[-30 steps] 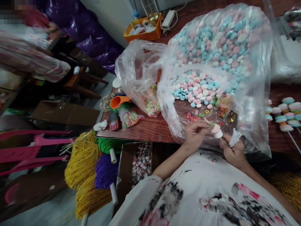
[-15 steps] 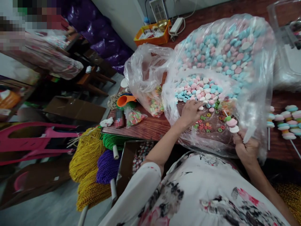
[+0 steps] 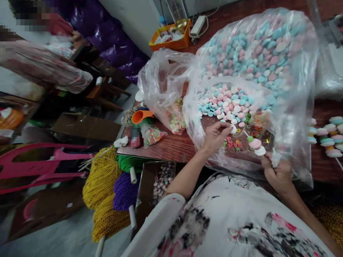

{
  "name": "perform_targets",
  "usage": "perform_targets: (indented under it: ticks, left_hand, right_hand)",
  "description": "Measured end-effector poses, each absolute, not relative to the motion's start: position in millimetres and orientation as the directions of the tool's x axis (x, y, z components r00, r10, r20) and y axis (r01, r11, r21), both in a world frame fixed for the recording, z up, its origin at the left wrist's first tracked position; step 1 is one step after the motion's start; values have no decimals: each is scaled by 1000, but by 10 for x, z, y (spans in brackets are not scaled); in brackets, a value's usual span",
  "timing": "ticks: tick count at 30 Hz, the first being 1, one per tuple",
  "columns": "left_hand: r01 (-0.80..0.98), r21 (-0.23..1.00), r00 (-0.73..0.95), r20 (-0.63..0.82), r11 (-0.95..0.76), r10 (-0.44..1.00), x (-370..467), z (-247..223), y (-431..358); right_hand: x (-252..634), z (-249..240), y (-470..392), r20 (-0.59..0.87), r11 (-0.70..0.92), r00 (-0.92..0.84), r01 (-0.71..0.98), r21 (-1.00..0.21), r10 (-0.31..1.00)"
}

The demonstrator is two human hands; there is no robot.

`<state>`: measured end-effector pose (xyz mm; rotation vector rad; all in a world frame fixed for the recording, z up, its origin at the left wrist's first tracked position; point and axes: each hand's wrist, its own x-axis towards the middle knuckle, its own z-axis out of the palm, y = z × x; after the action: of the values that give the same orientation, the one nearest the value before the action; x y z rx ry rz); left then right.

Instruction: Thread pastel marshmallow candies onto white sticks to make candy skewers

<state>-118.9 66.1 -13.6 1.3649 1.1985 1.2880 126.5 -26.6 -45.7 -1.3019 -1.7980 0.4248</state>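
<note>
My left hand [image 3: 217,135] pinches a white round piece [image 3: 233,129] between thumb and fingertips, over the opening of a large clear bag [image 3: 191,121]. Lower right, my right hand [image 3: 277,171] is closed on a stick [image 3: 245,133] threaded with a green ring, a pink piece [image 3: 255,144] and a white piece at its lower end. The stick's tip points toward my left hand, a short distance apart. Pink, blue and white round pieces [image 3: 230,101] fill the bag, with small coloured rings [image 3: 234,143] near its front.
Finished candy sticks [image 3: 331,137] lie at the right. Left of the bag are another clear bag [image 3: 160,76], an orange scoop [image 3: 142,116] and an orange tray [image 3: 171,44]. Yellow cord bundles [image 3: 100,178] and an open box [image 3: 146,189] stand below. A person sits at far left.
My left hand has lifted slightly from the pile with a white piece in its fingertips. My right hand has brought the threaded stick a little left and down.
</note>
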Motion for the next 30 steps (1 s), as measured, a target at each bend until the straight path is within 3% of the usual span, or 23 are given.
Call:
perform_targets:
  ticks: [3, 7, 12, 19, 30]
  left_hand:
    - [-190, 982, -56, -33, 22, 998, -1102, -59, 494]
    - [-328, 944, -20, -55, 45, 998, -1045, -32, 342]
    - [-291, 951, -86, 86, -108, 993, -1068, -50, 294]
    - [-395, 916, -79, -116, 76, 990, -1119, -31, 300]
    - [-214, 976, 0, 52, -51, 999, -1142, -51, 237]
  right_hand:
    - [1169, -329, -284, 483, 509, -215, 580, -636, 849]
    - [1135, -266, -295, 472, 526, -263, 596, -607, 842]
    - [1165, -307, -331, 480, 532, -268, 610, -587, 836]
    - [1194, -223, -395, 503, 579, -311, 592, -561, 806]
    - [1234, -239, -360, 490, 590, -337, 554, -587, 804]
